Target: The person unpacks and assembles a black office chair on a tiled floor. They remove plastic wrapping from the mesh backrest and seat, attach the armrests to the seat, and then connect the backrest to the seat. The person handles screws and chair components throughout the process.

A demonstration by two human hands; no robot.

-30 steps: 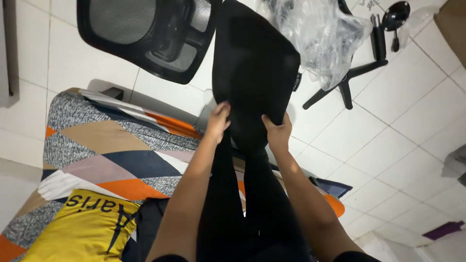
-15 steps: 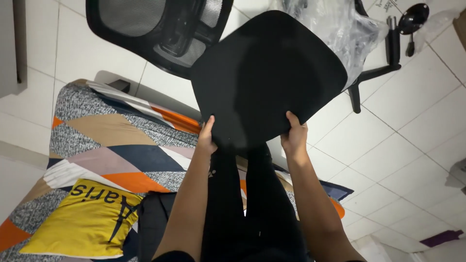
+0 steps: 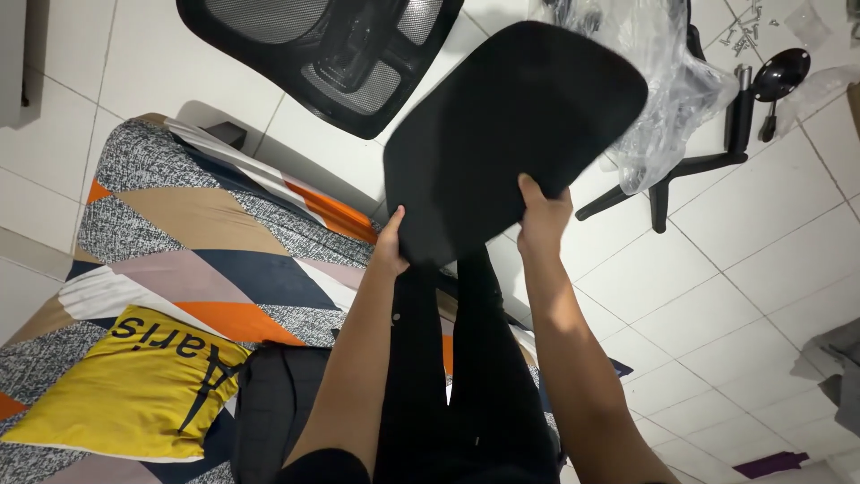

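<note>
Head view, looking down over black-clad legs (image 3: 466, 376) to a white tiled floor (image 3: 717, 287). Held up in both hands: a black padded seat cushion (image 3: 511, 134), broad face toward the camera, tilted so its far corner points up and right. Left hand (image 3: 391, 242) closed on the cushion's near left edge, thumb on top, remaining fingers hidden underneath. Right hand (image 3: 542, 220) gripping the near right edge, thumb on the upper face, other fingers out of sight beneath. Cushion well clear of the floor, hanging above the knees. Beyond it, at top centre, a black mesh chair backrest (image 3: 322, 54) lying flat on the tiles. To the right, crumpled clear plastic wrap (image 3: 654, 81) draped over a black star-shaped chair base (image 3: 672, 175), with a round black part (image 3: 781, 72) and scattered small screws (image 3: 748, 27) near it. At left, a mattress (image 3: 179, 260) in a geometric cover of orange, navy, grey and tan, carrying a yellow pillow (image 3: 134, 385) with a black bag (image 3: 278, 403) just beside it
</note>
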